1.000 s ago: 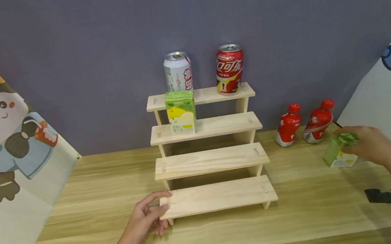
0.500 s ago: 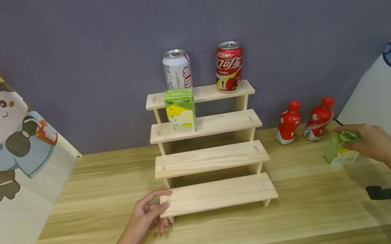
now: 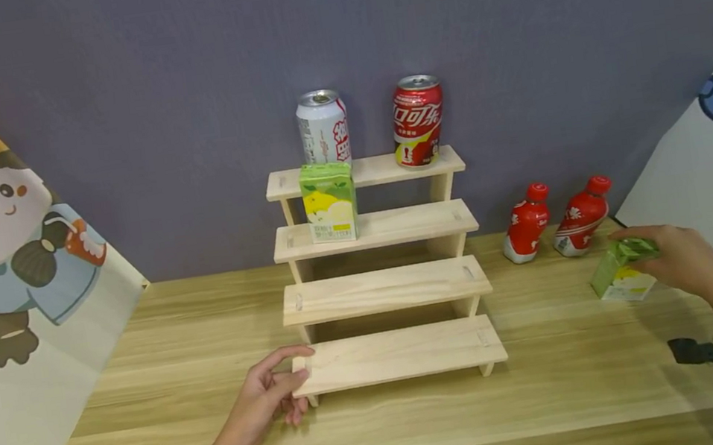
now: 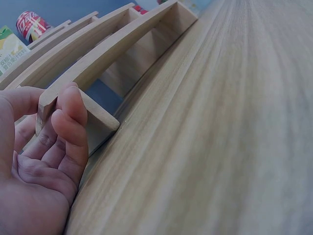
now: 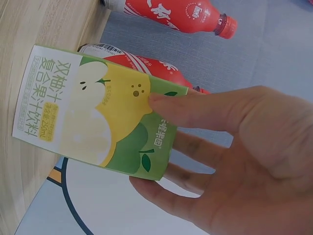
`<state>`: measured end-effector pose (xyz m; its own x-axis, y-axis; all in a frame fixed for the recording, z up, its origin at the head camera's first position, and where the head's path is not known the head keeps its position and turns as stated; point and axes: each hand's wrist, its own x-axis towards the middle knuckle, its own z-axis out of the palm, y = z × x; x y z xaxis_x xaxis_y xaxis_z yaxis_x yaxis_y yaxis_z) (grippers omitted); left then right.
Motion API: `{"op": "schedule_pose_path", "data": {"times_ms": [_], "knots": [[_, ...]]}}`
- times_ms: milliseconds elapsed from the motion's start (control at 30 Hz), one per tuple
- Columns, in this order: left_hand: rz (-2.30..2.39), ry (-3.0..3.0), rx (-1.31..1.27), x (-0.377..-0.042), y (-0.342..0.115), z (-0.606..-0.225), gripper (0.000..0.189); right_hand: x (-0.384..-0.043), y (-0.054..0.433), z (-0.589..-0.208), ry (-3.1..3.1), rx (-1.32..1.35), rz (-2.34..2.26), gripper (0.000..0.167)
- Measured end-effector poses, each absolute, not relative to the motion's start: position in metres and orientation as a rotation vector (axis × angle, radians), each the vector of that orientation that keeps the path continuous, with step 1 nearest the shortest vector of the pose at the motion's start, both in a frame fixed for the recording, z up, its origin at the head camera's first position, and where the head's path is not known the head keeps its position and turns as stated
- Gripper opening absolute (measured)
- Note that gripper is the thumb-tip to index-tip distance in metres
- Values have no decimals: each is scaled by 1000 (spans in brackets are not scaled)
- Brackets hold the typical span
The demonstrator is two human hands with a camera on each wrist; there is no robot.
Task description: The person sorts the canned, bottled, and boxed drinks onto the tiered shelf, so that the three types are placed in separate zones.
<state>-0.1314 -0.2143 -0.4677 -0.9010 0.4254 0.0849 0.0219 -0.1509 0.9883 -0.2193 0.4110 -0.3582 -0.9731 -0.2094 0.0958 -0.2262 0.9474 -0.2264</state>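
Note:
On the right of the table, my right hand (image 3: 689, 257) grips a green-and-yellow juice carton (image 5: 102, 112) near its top, thumb on the printed front and fingers around the back. The carton stands upright at table level in the head view. My left hand (image 3: 261, 397) pinches the left end of the lowest step of a wooden tiered shelf (image 3: 397, 356), thumb on top and fingers curled beneath, as the left wrist view shows. A matching juice carton (image 3: 330, 203) stands on the second step from the top. The top step holds a white can (image 3: 324, 129) and a red cola can (image 3: 419, 122).
Two red bottles (image 3: 526, 224) with red caps stand by the back wall, between the shelf and my right hand. A dark grey wall (image 3: 181, 125) closes off the back, and cartoon-printed panels (image 3: 5, 224) flank both sides. A black strap (image 3: 694, 351) shows near my right sleeve.
The head view has shifted very slightly. Both hands hold the same places, and the carton and shelf stay where they were.

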Motion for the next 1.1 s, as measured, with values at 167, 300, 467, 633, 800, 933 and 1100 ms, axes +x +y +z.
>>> {"op": "schedule_pose_path", "data": {"times_ms": [167, 300, 467, 633, 800, 933, 1100], "knots": [[2129, 1857, 515, -133, -214, -467, 41, -220, 413, -359, -3002, 365, 341, 53], [2132, 1860, 527, -135, -214, -466, 41, -221, 414, -358, -2984, 363, 326, 50], [2133, 1860, 516, -134, -214, -467, 41, -221, 416, -356, -3033, 295, 377, 53], [2130, 1856, 498, -132, -214, -469, 41, -219, 416, -357, -3092, 213, 456, 56], [2134, 1844, 534, -133, -214, -468, 41, -220, 418, -359, -3121, 213, 486, 56], [2143, 1834, 551, -133, -213, -468, 41, -221, 420, -357, -3141, 218, 469, 55], [2144, 1837, 555, -131, -214, -468, 41, -220, 420, -356, -3132, 251, 452, 54]]}}
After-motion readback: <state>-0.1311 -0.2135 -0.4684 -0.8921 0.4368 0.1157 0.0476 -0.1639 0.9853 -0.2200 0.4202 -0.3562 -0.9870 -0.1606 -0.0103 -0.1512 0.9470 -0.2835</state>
